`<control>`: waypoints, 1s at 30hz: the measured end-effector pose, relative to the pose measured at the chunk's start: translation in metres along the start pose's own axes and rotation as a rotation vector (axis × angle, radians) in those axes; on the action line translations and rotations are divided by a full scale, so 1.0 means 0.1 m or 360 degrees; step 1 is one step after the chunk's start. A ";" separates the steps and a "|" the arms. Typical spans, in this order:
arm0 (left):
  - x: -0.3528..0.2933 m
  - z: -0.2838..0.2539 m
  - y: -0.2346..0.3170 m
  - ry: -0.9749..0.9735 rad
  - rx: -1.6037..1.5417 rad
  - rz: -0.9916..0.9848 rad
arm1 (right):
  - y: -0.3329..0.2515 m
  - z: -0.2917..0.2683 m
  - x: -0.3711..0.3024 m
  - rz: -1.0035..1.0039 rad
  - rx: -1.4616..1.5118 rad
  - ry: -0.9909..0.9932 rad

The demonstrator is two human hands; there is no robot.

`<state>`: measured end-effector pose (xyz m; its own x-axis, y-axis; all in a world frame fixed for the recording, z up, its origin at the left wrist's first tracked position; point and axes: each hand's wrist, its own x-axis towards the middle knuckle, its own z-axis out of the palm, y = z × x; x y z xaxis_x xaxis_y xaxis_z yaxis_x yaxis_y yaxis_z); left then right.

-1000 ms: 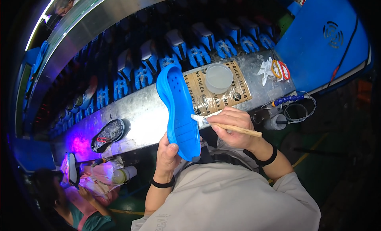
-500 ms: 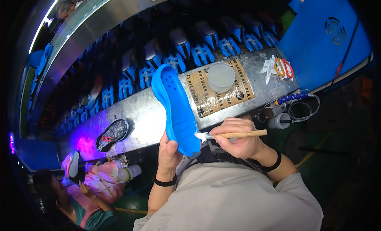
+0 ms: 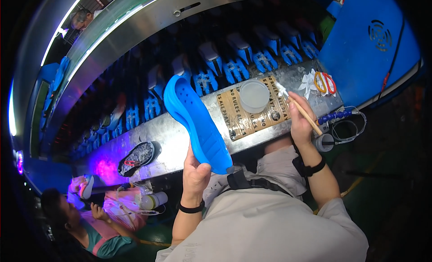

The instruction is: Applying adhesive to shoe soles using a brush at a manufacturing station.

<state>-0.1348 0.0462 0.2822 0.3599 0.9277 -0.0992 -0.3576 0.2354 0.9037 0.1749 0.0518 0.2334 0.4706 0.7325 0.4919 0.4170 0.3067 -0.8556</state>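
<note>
My left hand [image 3: 196,174] grips the near end of a bright blue shoe sole [image 3: 195,122] and holds it tilted up over the metal bench [image 3: 180,140]. My right hand [image 3: 300,120] holds a thin wooden-handled brush [image 3: 300,108], its tip raised beside a round translucent container [image 3: 254,96] that stands on a brown cardboard sheet [image 3: 240,118]. The brush is clear of the sole, off to its right.
Rows of blue holders [image 3: 234,66] run along the conveyor behind the bench. A dark shoe sole [image 3: 137,157] lies on the bench at left in violet light. Orange-handled scissors [image 3: 325,82] and a tape roll [image 3: 324,142] sit at right. A seated person [image 3: 96,221] works at lower left.
My right hand has lifted the brush off the blue sole and swung it right, up beside the round container. The sole stays held in my left hand, now tilted further left.
</note>
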 end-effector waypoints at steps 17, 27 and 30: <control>1.21 0.44 1.74 -0.1035 -0.0474 0.0002 | 0.75 0.06 -0.14 0.0083 -0.0199 -0.0009; 2.60 -0.36 3.25 0.0361 0.0805 0.0619 | 0.66 0.08 -0.13 0.0185 -0.0260 0.0017; 2.49 -1.22 3.82 0.1506 0.2872 0.1188 | 0.63 0.07 -0.10 0.0080 -0.0388 0.0019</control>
<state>-0.2871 0.4029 0.5522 -0.0428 0.6551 0.7543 0.9911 -0.0672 0.1146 0.1907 0.0681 0.1729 0.5041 0.7353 0.4531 0.5674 0.1136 -0.8156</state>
